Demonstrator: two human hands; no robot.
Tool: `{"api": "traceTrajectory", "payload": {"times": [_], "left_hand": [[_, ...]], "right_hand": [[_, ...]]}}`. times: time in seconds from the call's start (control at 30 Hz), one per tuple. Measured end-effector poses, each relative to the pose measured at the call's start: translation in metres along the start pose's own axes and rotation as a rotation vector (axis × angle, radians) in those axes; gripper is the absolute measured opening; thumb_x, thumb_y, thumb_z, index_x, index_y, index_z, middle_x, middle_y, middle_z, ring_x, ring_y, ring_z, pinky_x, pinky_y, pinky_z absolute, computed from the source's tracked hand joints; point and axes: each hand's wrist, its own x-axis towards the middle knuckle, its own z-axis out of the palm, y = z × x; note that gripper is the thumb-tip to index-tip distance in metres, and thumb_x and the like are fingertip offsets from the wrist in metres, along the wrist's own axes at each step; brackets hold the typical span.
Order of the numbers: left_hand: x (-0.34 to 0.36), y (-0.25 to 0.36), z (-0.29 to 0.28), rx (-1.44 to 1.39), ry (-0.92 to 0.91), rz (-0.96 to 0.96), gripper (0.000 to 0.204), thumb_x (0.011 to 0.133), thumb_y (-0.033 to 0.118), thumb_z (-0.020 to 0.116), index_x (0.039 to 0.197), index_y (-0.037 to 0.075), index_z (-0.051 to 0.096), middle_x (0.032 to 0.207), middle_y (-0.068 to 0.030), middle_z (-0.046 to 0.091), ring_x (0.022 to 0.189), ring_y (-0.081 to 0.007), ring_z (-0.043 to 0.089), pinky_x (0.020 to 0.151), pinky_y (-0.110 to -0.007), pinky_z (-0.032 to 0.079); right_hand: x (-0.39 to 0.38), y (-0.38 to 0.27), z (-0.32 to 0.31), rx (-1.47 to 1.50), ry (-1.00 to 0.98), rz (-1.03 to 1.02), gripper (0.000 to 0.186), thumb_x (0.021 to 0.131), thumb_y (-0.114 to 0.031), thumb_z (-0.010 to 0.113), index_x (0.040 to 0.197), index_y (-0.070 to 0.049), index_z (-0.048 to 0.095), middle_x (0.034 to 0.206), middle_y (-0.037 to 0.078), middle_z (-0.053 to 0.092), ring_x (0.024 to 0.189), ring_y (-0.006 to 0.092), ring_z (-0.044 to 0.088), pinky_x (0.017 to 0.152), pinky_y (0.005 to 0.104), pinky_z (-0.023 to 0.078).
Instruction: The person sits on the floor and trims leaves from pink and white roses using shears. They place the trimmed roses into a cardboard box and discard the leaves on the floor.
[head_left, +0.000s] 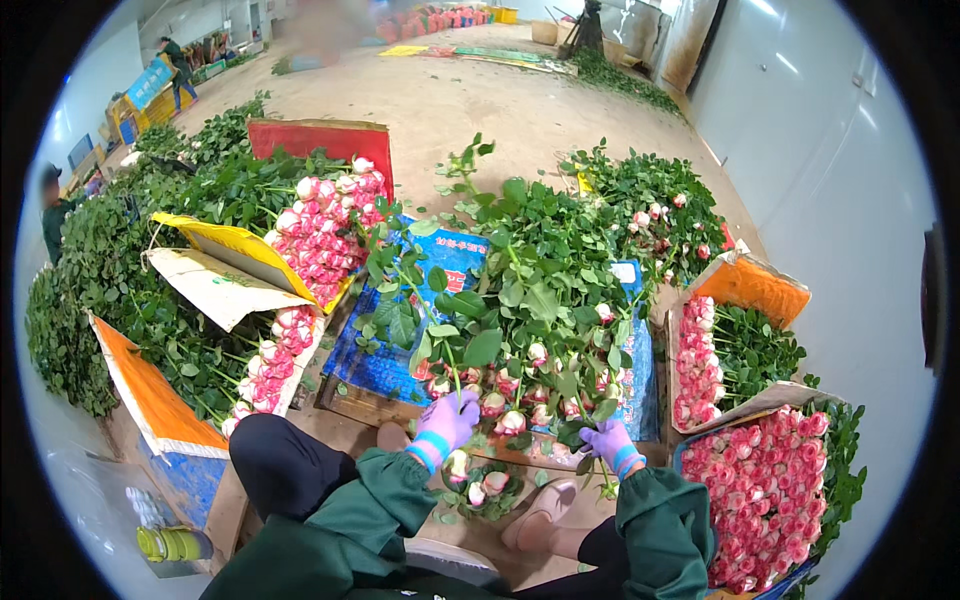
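My left hand [449, 421], in a purple glove with a blue and pink cuff, is closed on a rose stem [456, 372]. That leafy stem rises up and to the left from my fingers. My right hand [611, 446], gloved alike, is closed around a leafy rose stem [603, 411], whose bloom I cannot make out. Between and beyond my hands lies a loose pile of pink-and-white roses [510, 422], blooms toward me and foliage [540, 300] pointing away. It rests on a blue printed sheet [372, 345] over a wooden stand. Below my left hand are a few pale blooms [495, 484].
Bundled roses [325, 235] stand at left between red [330, 140], yellow [238, 248] and orange boards [160, 390]. More rose bundles [755, 500] stand at right beside an orange board [757, 287]. Rose stems [660, 215] lie beyond. Co-workers [176, 70] are far left.
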Motion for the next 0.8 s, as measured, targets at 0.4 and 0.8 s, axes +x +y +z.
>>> {"api": "traceTrajectory", "payload": {"times": [0.4,0.8], "left_hand": [[-0.044,-0.038,0.071,-0.28,0.114,-0.127,0.025,0.09,0.022,0.052,0.109,0.007,0.059,0.073,-0.0025,0.066,0.051,-0.0075,0.054,0.047,-0.024,0.045],[-0.014,0.134,0.003,-0.779,-0.821,0.067,0.054,0.092,0.04,0.05,0.127,0.0,0.043,0.114,-0.0109,0.058,0.101,-0.0169,0.057,0.082,-0.028,0.046]], "right_hand": [[-0.017,-0.042,-0.014,0.031,0.042,-0.212,0.011,0.08,-0.004,0.061,0.089,0.0,0.057,0.074,0.004,0.058,0.058,0.0146,0.059,0.048,0.0283,0.045],[-0.04,-0.17,-0.016,0.684,-0.24,-0.432,0.024,0.089,-0.014,0.055,0.109,0.0,0.056,0.09,0.006,0.064,0.066,0.0144,0.063,0.054,0.0276,0.052]]}}
